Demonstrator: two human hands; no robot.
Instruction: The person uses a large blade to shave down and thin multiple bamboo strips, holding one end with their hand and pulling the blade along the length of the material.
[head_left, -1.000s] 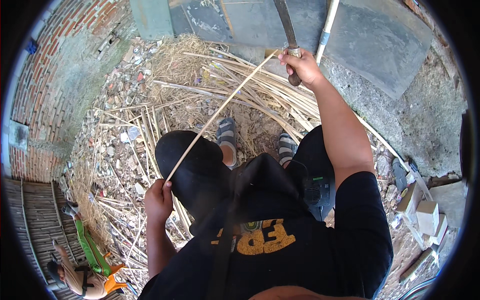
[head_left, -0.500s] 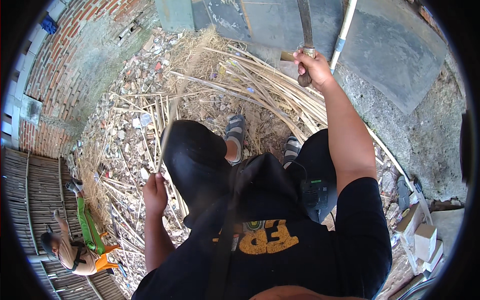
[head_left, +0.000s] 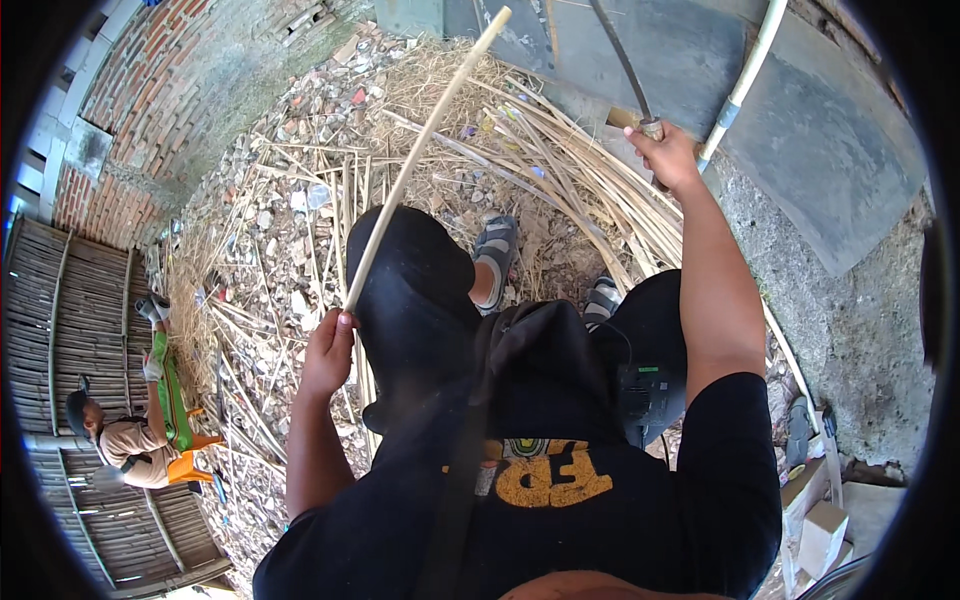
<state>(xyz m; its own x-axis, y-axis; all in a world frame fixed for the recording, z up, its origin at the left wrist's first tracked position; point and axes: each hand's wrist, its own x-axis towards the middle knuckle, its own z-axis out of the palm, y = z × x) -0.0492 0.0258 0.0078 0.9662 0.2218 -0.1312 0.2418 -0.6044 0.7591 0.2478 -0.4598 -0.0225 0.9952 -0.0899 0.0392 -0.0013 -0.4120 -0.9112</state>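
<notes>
Grasping: left fingers (head_left: 345, 322), strip (head_left: 422, 142) | right fingers (head_left: 643, 143), knife (head_left: 624, 62) | handle (head_left: 651, 128) mostly hidden, tip seemingly cropped

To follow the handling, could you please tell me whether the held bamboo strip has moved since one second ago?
Yes: judged against the pile of strips, the bamboo strip has swung leftward at its far end, away from the right hand.

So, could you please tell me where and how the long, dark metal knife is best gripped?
The long, dark metal knife is probably best gripped by its handle, behind the pale collar, coming from the person's own side, as the right hand does: its narrow blade points away from the body.
</notes>
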